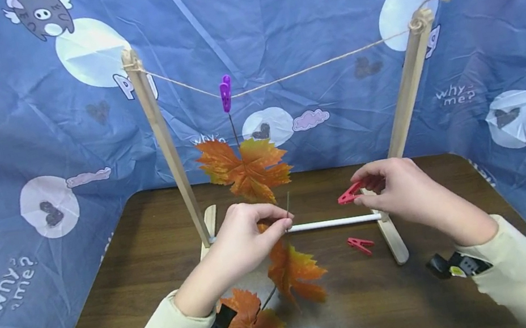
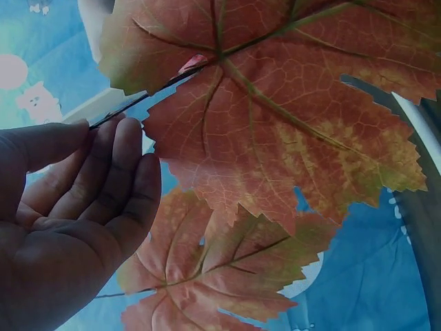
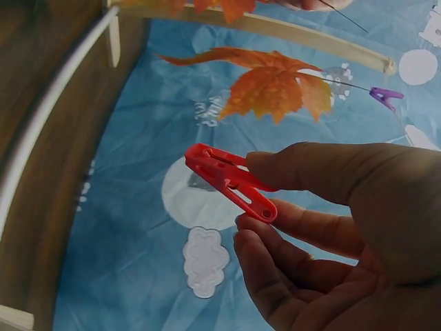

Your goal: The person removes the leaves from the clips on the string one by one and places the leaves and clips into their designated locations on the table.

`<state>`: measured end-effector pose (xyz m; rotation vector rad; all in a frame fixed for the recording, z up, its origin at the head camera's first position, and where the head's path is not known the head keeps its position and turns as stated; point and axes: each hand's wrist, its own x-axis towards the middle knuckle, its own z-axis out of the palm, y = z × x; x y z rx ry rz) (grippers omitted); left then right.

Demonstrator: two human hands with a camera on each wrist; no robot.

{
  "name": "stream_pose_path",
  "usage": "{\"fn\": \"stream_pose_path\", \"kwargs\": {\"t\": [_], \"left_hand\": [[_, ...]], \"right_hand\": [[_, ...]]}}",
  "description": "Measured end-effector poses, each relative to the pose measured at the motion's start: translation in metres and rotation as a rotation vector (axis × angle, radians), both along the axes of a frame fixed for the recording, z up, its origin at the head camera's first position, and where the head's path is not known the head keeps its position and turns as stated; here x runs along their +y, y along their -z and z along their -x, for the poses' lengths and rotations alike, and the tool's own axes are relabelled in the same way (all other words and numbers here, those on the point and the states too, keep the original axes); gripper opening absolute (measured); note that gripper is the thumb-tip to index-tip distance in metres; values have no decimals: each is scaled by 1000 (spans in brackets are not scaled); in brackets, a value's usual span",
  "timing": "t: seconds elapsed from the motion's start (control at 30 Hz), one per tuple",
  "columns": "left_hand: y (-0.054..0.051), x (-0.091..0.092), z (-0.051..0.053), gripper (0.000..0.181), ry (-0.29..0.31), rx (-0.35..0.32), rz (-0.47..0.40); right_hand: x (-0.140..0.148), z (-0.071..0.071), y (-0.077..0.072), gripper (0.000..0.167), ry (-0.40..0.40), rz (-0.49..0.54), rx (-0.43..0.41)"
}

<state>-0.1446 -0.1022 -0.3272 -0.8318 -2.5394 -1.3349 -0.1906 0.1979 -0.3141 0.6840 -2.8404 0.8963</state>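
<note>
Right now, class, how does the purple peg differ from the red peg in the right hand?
The purple peg is clipped to the string; the red peg is in the right hand.
The purple peg grips a leaf's stem; the red peg grips no leaf.
The purple peg hangs nearly upright; the red peg lies sideways.
Both are clothes pegs.

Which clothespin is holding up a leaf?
The purple clothespin, clipped to the string with a leaf hanging below. One red clothespin is in the right hand; another red clothespin lies on the table.
</note>
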Motion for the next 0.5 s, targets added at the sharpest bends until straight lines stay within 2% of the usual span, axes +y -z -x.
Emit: {"fn": "stream_pose_path", "kwargs": {"t": [0.33, 0.5], "left_hand": [[6, -10, 0, 6, -14, 9, 15], [11, -18, 0, 7, -12, -4, 21]], "right_hand": [[0, 0, 23, 24, -34, -21, 9], [0, -1, 31, 23, -45, -20, -30]]}}
